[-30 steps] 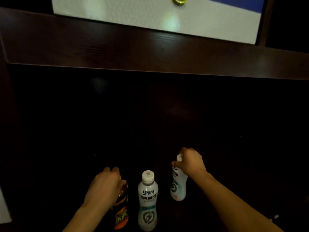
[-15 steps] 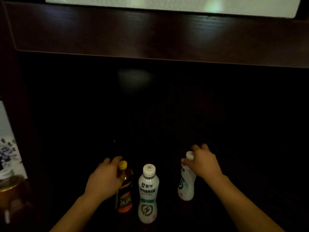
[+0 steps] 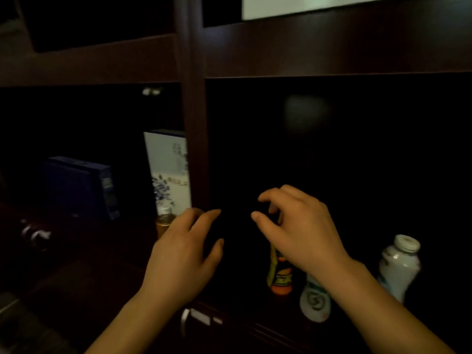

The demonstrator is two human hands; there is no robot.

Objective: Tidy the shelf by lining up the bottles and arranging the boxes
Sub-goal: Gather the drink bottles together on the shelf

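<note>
Standing upright on dark shelf (image 3: 255, 325): orange-labelled bottle (image 3: 279, 275), two white bottles (image 3: 314, 301) (image 3: 399, 267). Sitting in left compartment: amber bottle (image 3: 164, 221), white box (image 3: 168, 172), dark blue box (image 3: 81, 186).

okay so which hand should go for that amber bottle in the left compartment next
Probably the left hand. It is empty and open, just in front of the amber bottle beside the white box, left of the divider. The right hand hangs over the three bottles in the right compartment and would have to cross the divider.

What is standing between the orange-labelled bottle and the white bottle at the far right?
In the head view, another white bottle stands between the orange-labelled bottle and the far-right white bottle. The right hand and its forearm hide its top.
</note>
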